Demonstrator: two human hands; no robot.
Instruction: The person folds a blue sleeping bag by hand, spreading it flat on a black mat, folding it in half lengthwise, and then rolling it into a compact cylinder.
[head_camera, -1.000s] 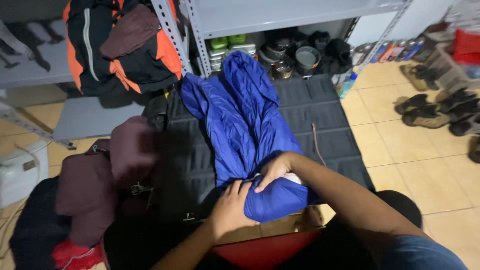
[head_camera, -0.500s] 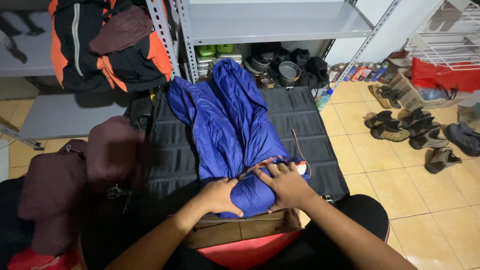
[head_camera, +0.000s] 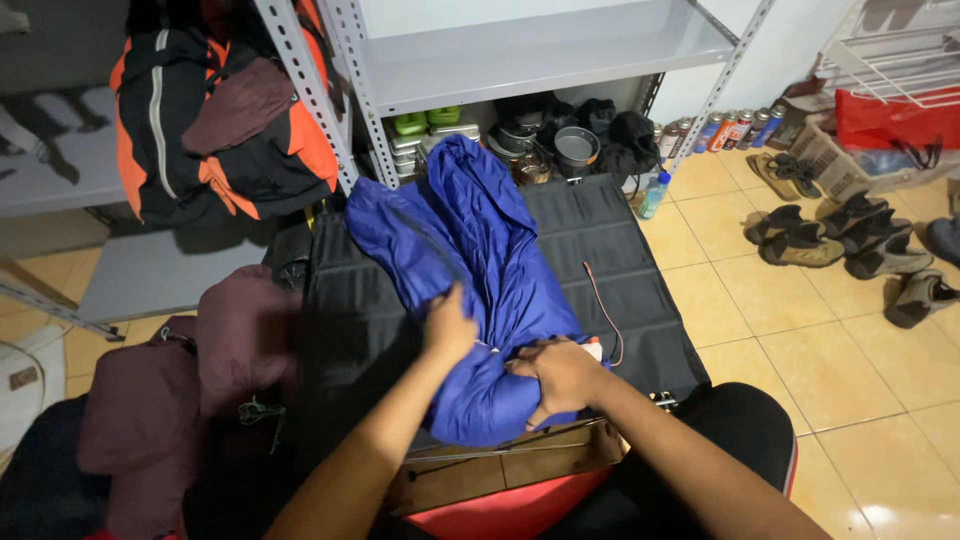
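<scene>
A puffy blue sleeping bag (head_camera: 470, 250) lies lengthwise on a black mat (head_camera: 610, 260), its near end rolled into a thick bundle (head_camera: 480, 395). My left hand (head_camera: 449, 325) presses down on the top left of the bundle, fingers bent into the fabric. My right hand (head_camera: 560, 375) grips the roll's right end, next to a small orange and white tag. A thin orange cord (head_camera: 603, 310) trails from there across the mat.
A maroon garment (head_camera: 190, 390) lies left of the mat. An orange and black backpack (head_camera: 220, 120) hangs on the grey metal shelf (head_camera: 540, 50). Cookware (head_camera: 575, 145) sits under the shelf. Several shoes (head_camera: 850, 240) and cans stand on the tiled floor at right.
My left hand has moved up from the roll's near left side to its top. The roll looks thicker, and my right hand stays clamped on its right end.
</scene>
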